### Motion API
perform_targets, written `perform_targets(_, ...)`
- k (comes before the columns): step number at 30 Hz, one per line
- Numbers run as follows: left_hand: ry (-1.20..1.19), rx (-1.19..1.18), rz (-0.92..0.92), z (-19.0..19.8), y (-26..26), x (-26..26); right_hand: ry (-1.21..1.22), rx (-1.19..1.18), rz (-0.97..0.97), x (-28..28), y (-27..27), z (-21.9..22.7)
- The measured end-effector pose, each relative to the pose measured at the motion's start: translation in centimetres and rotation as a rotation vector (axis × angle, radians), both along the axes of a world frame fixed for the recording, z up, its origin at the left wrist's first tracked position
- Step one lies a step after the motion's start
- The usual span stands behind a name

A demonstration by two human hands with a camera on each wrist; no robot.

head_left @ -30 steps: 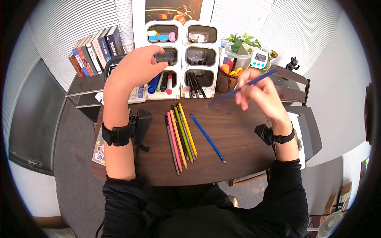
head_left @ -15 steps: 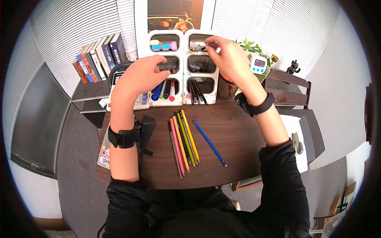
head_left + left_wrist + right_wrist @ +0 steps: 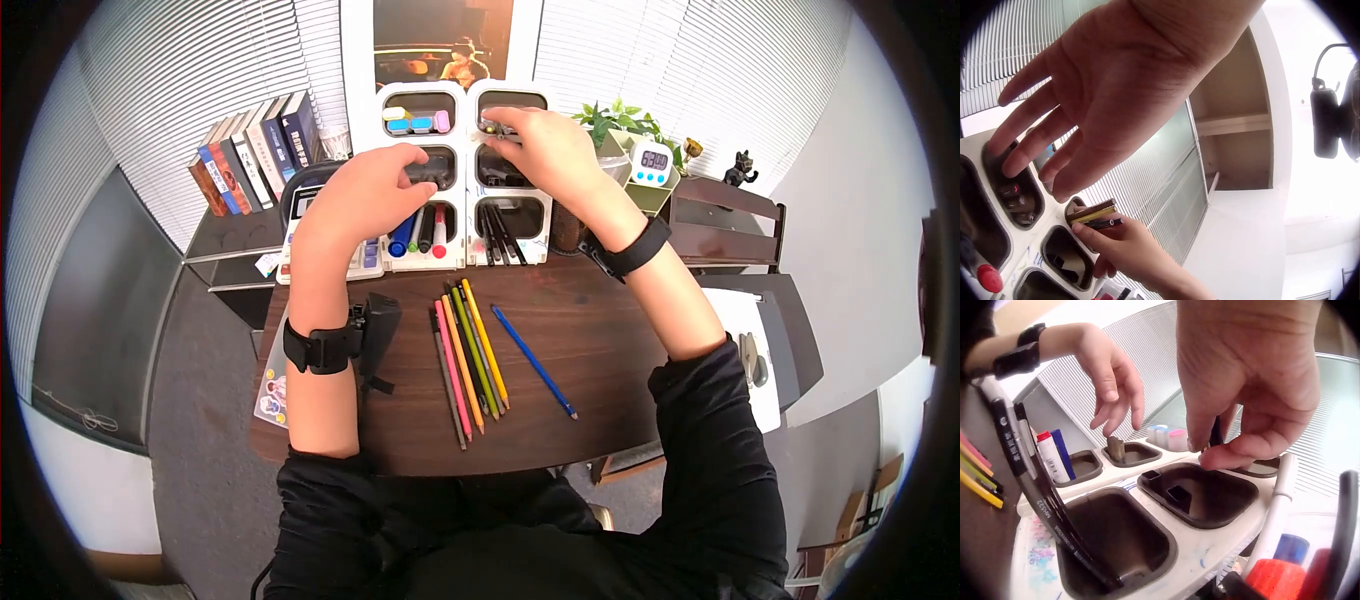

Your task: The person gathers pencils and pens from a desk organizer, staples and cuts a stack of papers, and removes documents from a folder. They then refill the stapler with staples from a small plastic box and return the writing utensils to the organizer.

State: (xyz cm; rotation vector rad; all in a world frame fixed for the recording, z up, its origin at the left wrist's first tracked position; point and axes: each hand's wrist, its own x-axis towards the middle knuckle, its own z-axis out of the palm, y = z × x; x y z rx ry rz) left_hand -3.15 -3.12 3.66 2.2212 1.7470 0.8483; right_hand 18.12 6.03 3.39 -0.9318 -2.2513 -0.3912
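My right hand (image 3: 560, 155) reaches to the top right compartment (image 3: 512, 87) of the white organizer. Its fingers pinch a dark pencil (image 3: 1216, 433), mostly hidden by the hand in the right wrist view. Pencil ends (image 3: 1099, 212) stick out of that compartment beside the fingers. Over the left middle compartment hovers my left hand (image 3: 362, 195), fingers loosely spread and holding nothing. On the table lies a row of coloured pencils (image 3: 468, 350), pink, orange, green and yellow among them. A blue pencil (image 3: 535, 362) lies apart, to their right.
Markers (image 3: 426, 230) stand in the bottom left compartment and black pens (image 3: 498, 235) in the bottom right. Highlighters (image 3: 418, 124) fill the top left one. A timer (image 3: 652, 160) and a plant (image 3: 620, 122) are at the right, books (image 3: 258, 150) at the left.
My right hand has carried the dark blue pencil from over the table's right side up to the top right compartment. The left hand keeps nearly the same place; the camera view has shifted slightly.
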Motion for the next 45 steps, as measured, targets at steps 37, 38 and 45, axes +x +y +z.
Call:
perform_targets(37, -0.017, 0.032, 0.001, 0.2, -0.3, -0.1, 0.189, -0.224, 0.044, 3.3, -5.6, 0.6)
perform_targets(38, -0.021, 0.024, -0.002, 0.2, -0.3, -0.2, 0.186, -0.232, 0.04, 3.8, -6.6, 0.3)
perform_targets(45, -0.002, 0.036, -0.01, 0.2, 0.0, -0.6, -0.293, -0.472, 0.177, 6.6, -12.0, -5.8)
